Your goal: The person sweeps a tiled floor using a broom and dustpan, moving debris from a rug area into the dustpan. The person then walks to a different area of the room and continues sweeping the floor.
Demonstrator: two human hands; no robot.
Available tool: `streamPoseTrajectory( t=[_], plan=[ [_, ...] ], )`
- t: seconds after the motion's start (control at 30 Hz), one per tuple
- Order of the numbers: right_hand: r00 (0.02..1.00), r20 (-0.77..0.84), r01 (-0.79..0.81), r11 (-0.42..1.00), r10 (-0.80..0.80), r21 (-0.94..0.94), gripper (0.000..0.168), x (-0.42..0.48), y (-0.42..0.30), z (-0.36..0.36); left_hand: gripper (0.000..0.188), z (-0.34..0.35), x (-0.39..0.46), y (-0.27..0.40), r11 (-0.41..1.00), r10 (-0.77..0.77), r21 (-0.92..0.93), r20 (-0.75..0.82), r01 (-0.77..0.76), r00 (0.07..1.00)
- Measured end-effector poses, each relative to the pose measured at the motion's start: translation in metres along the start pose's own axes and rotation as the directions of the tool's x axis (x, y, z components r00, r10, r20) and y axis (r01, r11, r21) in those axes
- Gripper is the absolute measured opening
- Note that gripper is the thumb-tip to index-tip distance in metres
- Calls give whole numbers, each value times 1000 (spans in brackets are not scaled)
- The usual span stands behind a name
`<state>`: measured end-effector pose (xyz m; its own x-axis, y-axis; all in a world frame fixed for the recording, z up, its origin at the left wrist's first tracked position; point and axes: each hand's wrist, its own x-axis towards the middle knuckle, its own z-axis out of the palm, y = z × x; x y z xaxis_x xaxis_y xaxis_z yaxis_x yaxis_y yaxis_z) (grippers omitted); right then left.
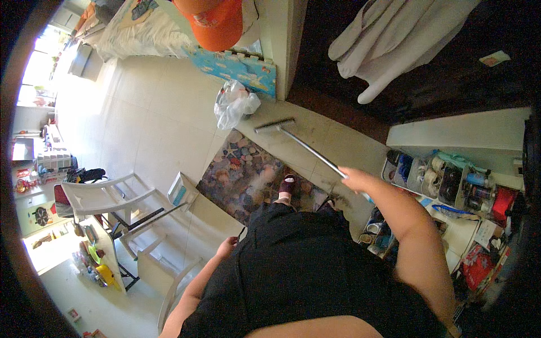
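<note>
My right hand grips the metal pole of a floor broom or brush out in front of me. Its wide, dark-edged head is at the light tiled floor, just beyond a doormat printed with pebbles and starfish. A knotted white plastic bag sits on the floor a little past that head. Low beside my black clothing is my left hand, its fingers curled. A thin dark strip shows at its fingertips; whether the hand holds it is unclear. My feet, in dark footwear, are at the mat's near side.
White plastic chairs stand at left, beside a table holding small items. A blue foam mat panel leans near the doorway, under an orange cap. Bins of supplies line the right. Pale cloth hangs at upper right.
</note>
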<state>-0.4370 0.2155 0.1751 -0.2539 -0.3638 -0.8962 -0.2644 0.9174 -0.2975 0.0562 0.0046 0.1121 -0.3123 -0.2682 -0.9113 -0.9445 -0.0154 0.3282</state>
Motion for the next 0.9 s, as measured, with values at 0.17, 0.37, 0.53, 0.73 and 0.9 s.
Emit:
streamPoseTrajectory(
  t=[0.17, 0.37, 0.53, 0.73, 0.9],
  plan=[
    [996, -87, -40, 944, 12, -328, 53, 68, -71, -2, 36, 10, -2, -34, 999, -29, -34, -24, 28, 999],
    [994, -107, -90, 824, 36, -559, 49, 64, -5, 1, 39, 24, -27, -27, 984, -120, -144, -67, 109, 991],
    [992, -91, -125, 760, 87, -638, 55, 4, 123, -2, 37, 56, -52, -4, 994, -36, 99, -72, 43, 997],
    [964, -68, -248, 780, 256, -575, 62, -118, 259, 43, 33, 104, -35, -15, 997, 79, 15, -65, -79, 995],
    [909, -52, -378, 766, 413, -520, 61, -198, 313, 90, 33, 132, -25, -22, 980, 61, 186, 30, -66, 998]
  ],
)
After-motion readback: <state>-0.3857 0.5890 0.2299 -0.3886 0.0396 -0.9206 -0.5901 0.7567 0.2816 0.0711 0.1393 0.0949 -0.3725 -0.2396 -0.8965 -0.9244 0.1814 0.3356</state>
